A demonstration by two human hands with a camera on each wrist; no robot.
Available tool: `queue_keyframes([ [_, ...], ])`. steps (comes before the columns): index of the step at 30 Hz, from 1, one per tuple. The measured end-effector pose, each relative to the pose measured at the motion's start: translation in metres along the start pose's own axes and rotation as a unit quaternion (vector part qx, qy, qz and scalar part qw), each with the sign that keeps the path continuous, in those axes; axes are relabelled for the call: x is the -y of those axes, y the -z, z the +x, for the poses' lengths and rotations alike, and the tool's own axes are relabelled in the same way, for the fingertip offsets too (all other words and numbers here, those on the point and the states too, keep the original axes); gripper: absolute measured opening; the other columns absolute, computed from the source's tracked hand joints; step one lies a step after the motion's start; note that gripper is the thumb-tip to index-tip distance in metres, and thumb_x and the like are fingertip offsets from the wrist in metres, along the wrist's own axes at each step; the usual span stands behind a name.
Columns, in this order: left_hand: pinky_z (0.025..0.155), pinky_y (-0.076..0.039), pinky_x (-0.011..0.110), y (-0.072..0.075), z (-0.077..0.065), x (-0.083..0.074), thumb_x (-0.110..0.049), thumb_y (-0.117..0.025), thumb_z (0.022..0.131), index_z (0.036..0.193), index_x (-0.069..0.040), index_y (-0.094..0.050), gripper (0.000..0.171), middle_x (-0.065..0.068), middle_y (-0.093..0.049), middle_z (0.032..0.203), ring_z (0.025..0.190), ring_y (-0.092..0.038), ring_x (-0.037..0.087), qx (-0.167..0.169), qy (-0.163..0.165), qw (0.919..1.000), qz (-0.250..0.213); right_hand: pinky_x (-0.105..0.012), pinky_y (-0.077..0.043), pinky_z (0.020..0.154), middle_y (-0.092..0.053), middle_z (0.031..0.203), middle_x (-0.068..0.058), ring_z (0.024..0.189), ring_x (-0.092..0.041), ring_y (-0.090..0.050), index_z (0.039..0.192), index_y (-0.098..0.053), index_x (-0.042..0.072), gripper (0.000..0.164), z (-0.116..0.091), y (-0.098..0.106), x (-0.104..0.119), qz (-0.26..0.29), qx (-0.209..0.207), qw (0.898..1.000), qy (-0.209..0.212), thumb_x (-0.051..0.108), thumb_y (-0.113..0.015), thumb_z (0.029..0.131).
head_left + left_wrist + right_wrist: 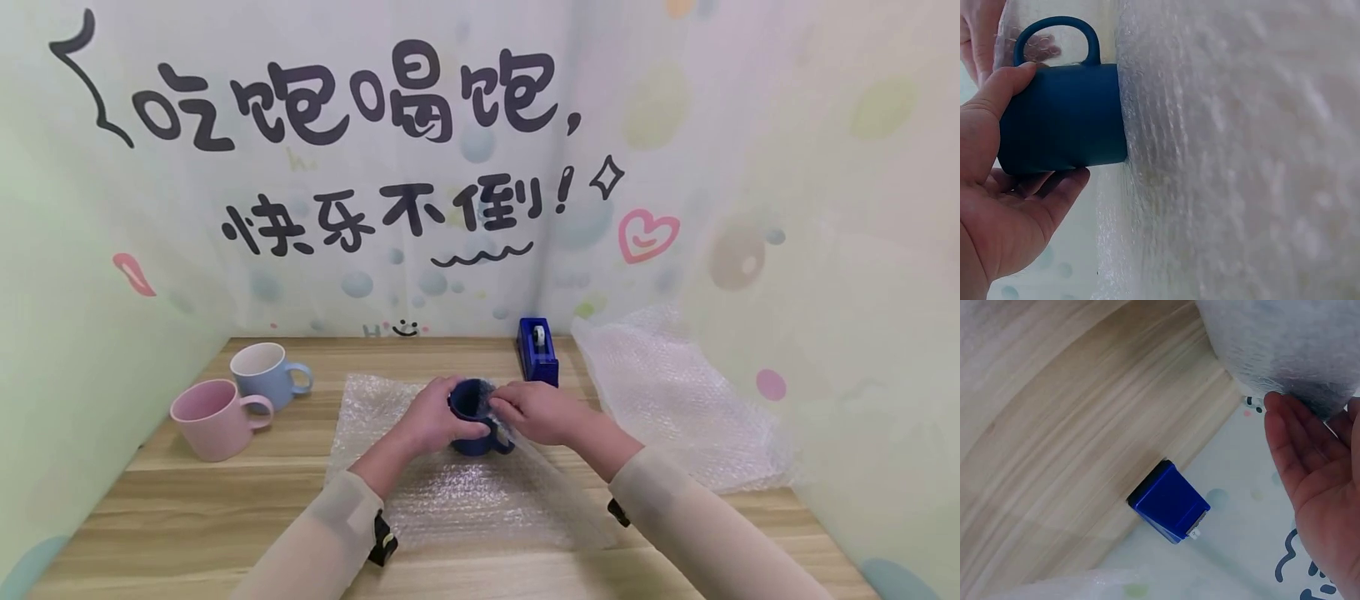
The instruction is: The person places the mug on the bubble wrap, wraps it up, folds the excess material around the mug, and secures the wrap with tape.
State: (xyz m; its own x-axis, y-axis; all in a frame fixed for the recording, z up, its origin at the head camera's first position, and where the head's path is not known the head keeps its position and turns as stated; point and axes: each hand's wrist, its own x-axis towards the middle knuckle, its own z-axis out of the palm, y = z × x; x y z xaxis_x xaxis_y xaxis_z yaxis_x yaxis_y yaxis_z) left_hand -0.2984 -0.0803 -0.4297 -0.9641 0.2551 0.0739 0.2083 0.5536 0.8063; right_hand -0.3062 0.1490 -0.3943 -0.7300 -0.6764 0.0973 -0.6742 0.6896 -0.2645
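A dark blue mug stands on a sheet of bubble wrap in the middle of the table, its handle toward the right. My left hand grips it from the left, the thumb along the near side near the rim. In the left wrist view the mug's body sits between thumb and fingers. With my right hand I pinch the lifted right edge of the wrap at the mug's rim. That raised wrap hides the mug from the right wrist view.
A pink mug and a light blue mug stand at the left. Behind my right hand is a blue tape dispenser. More bubble wrap lies at the right, against the wall. Printed walls enclose the table.
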Motion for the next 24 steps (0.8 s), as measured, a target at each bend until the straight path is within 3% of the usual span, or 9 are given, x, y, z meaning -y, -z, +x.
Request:
queue_keyframes([
  [4, 0.118, -0.052, 0.054, 0.001, -0.003, 0.000, -0.032, -0.097, 0.084, 0.157, -0.001, -0.053, 0.091, 0.020, -0.062, 0.151, 0.138, -0.061, 0.037, 0.008, 0.009, 0.9999, 0.009, -0.040, -0.062, 0.089, -0.075, 0.102, 0.000, 0.091, -0.015, -0.069, 0.114, -0.076, 0.012, 0.027, 0.001, -0.003, -0.001, -0.034, -0.016, 0.999, 0.015, 0.026, -0.053, 0.116],
  [7, 0.123, -0.048, 0.058, 0.011, -0.011, 0.001, -0.037, -0.096, 0.085, 0.166, 0.000, -0.041, 0.104, 0.023, -0.052, 0.164, 0.148, -0.055, 0.043, 0.025, 0.013, 0.9994, 0.020, -0.040, -0.063, 0.088, -0.075, 0.102, 0.000, 0.091, -0.015, -0.070, 0.115, -0.076, 0.011, 0.026, 0.001, -0.005, -0.001, -0.040, -0.027, 0.999, 0.024, 0.025, -0.054, 0.116],
  [11, 0.123, -0.046, 0.064, 0.048, -0.023, 0.004, -0.045, -0.083, 0.096, 0.165, -0.003, -0.045, 0.089, 0.023, -0.050, 0.167, 0.150, -0.053, 0.046, 0.021, 0.004, 0.9981, 0.058, -0.040, -0.063, 0.089, -0.075, 0.106, -0.002, 0.094, -0.017, -0.072, 0.120, -0.076, 0.009, 0.027, -0.001, -0.008, -0.001, -0.043, -0.040, 0.998, 0.031, 0.023, -0.053, 0.116],
  [13, 0.122, -0.046, 0.066, 0.073, -0.026, 0.010, -0.044, -0.072, 0.104, 0.160, -0.004, -0.052, 0.072, 0.024, -0.054, 0.163, 0.148, -0.055, 0.048, -0.008, -0.001, 0.9967, 0.081, -0.041, -0.063, 0.088, -0.074, 0.106, -0.002, 0.094, -0.018, -0.072, 0.120, -0.075, 0.008, 0.026, -0.002, -0.009, -0.001, -0.045, -0.047, 0.997, 0.036, 0.022, -0.053, 0.116],
  [16, 0.120, -0.046, 0.068, 0.105, -0.030, 0.025, -0.030, -0.058, 0.112, 0.156, 0.004, -0.053, 0.056, 0.033, -0.055, 0.158, 0.145, -0.055, 0.054, -0.051, 0.009, 0.9941, 0.096, -0.041, -0.063, 0.087, -0.073, 0.105, -0.002, 0.092, -0.017, -0.071, 0.119, -0.075, 0.008, 0.026, -0.003, -0.011, -0.003, -0.046, -0.052, 0.997, 0.037, 0.022, -0.052, 0.117],
  [19, 0.119, -0.046, 0.068, 0.123, -0.035, 0.045, -0.023, -0.051, 0.111, 0.156, 0.014, -0.044, 0.059, 0.042, -0.051, 0.155, 0.143, -0.052, 0.059, -0.067, 0.059, 0.9919, 0.090, -0.041, -0.063, 0.087, -0.073, 0.106, -0.002, 0.093, -0.017, -0.071, 0.119, -0.074, 0.009, 0.026, -0.004, -0.011, -0.004, -0.045, -0.052, 0.997, 0.030, 0.023, -0.052, 0.117],
  [24, 0.119, -0.047, 0.066, 0.129, -0.041, 0.075, -0.037, -0.052, 0.112, 0.163, 0.019, -0.024, 0.080, 0.046, -0.042, 0.160, 0.146, -0.049, 0.059, -0.025, 0.160, 0.9862, 0.031, -0.042, -0.063, 0.089, -0.075, 0.108, -0.003, 0.096, -0.018, -0.073, 0.119, -0.074, 0.009, 0.026, -0.006, -0.012, -0.005, -0.045, -0.059, 0.997, 0.035, 0.023, -0.052, 0.117],
])
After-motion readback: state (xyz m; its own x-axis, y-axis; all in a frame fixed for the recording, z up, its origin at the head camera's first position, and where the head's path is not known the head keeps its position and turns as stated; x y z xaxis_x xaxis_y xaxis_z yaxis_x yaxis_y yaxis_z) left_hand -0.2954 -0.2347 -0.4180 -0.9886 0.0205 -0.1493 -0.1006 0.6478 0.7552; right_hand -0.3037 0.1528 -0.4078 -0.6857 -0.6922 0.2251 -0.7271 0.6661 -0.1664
